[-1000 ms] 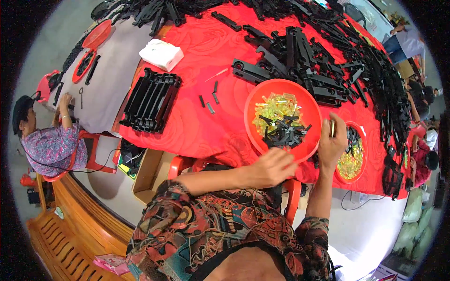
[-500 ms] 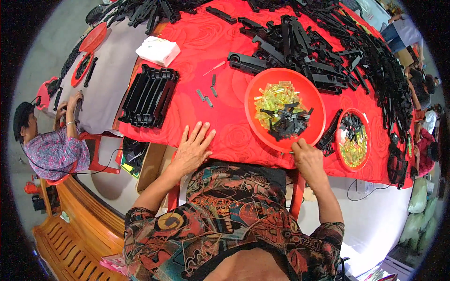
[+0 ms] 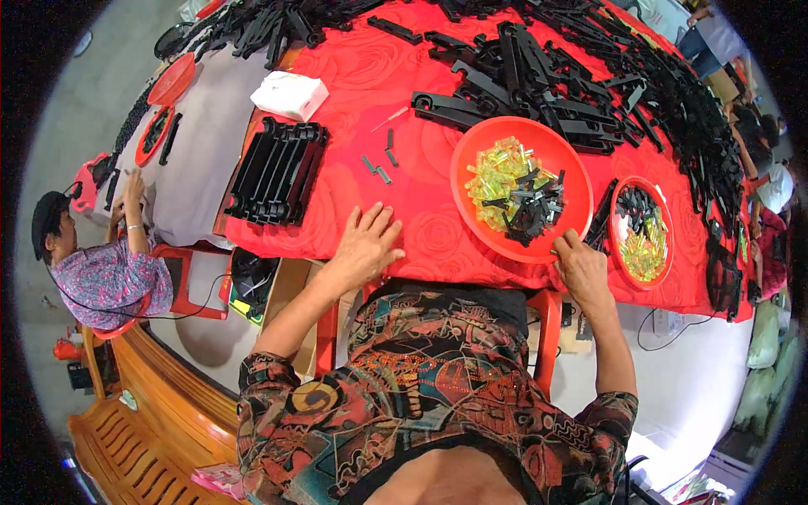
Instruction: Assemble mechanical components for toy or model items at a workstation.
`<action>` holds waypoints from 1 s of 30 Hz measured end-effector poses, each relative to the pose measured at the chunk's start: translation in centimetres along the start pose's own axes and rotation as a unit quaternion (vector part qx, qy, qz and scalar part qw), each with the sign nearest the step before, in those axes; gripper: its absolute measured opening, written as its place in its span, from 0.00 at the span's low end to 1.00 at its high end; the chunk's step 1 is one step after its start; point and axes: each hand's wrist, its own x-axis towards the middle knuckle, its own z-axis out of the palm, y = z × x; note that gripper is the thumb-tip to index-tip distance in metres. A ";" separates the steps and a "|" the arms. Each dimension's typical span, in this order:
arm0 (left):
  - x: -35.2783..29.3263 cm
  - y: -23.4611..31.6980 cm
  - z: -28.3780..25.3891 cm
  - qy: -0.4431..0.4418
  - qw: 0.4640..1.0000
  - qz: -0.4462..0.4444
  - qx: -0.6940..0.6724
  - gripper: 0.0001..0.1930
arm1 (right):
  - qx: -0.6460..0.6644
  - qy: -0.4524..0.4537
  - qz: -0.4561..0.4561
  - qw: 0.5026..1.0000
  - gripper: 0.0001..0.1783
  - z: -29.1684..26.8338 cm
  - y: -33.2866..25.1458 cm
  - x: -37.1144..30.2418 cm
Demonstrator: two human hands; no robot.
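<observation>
My left hand (image 3: 366, 248) lies on the red tablecloth near its front edge, fingers spread and nothing in it. At the near right rim of a round red plate (image 3: 473, 220), my right hand (image 3: 581, 265) is closed, thumb and fingers pinching the rim. The plate bears yellow translucent tubular pieces (image 3: 497, 168) and, beside them, small black strips (image 3: 534, 206). Left of the plate, several small dark grey strips (image 3: 383, 174) and a thin pale stick (image 3: 389, 119) lie loose on the cloth.
Black molded parts (image 3: 278, 172) stand in a row at left, near a white tissue pack (image 3: 289, 95). More black parts (image 3: 539, 84) pile up behind the plate. A second red plate (image 3: 617, 251) sits at right. A co-worker (image 3: 118, 269) sits at the grey table on the left.
My right hand has shifted right and slightly away along with the plate's rim, and the plate seems turned a little. My left hand stays spread on the cloth. The whole view has shifted slightly.
</observation>
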 end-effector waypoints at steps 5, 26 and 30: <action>5.7 2.6 -3.1 0.129 0.963 -0.031 -0.235 0.22 | 0.002 0.036 -0.020 0.999 0.14 0.2 0.4 -0.3; 18.1 6.2 2.9 0.122 0.874 -0.181 -0.433 0.20 | 0.105 0.087 0.053 0.989 0.17 -0.6 6.3 1.3; 14.7 6.6 1.4 0.143 0.864 -0.155 -0.457 0.19 | 0.126 0.261 0.083 0.953 0.14 -2.2 4.9 0.7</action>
